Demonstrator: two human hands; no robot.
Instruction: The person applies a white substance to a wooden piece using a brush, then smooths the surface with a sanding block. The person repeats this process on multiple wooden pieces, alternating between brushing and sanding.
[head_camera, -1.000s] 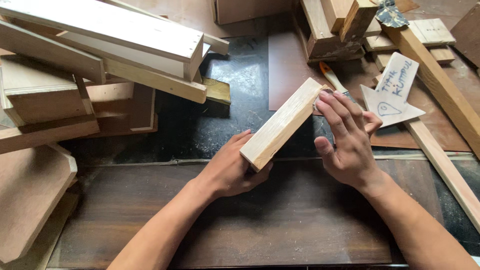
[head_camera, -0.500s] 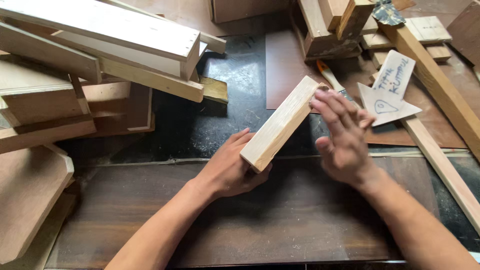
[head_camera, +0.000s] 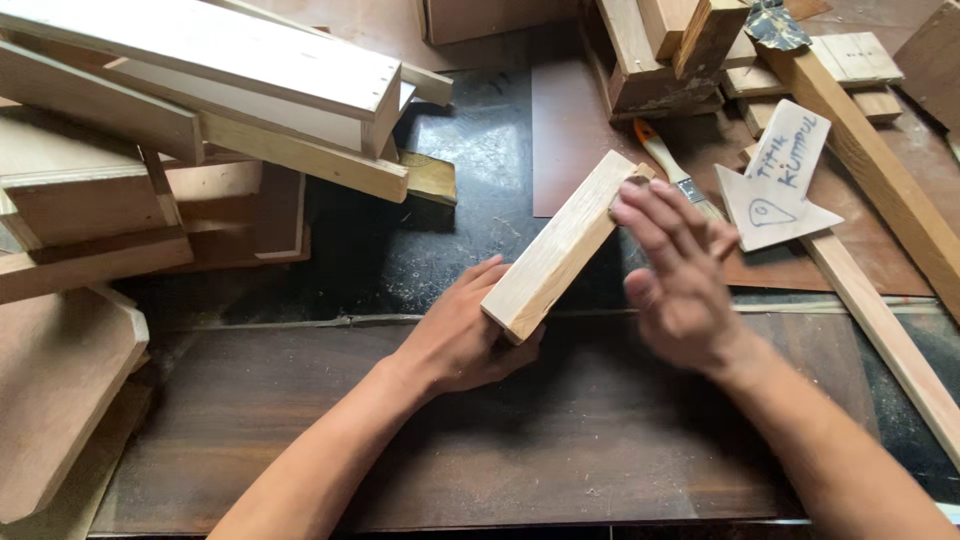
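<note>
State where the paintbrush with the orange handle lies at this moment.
In the head view the paintbrush lies right of centre on the reddish-brown board, between the pale wooden block held by the left hand and the arrow-shaped sign, partly behind the right hand.

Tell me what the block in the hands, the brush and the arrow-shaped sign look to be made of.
Block, held by the left hand: pale bare wood, unfinished; grain lines show.
Brush: orange handle, probably painted wood or plastic, with a shiny metal-looking ferrule; bristles hidden behind the blurred right hand.
Arrow-shaped sign: thin pale board, likely plywood or card, hand-lettered in dark marker.
</note>
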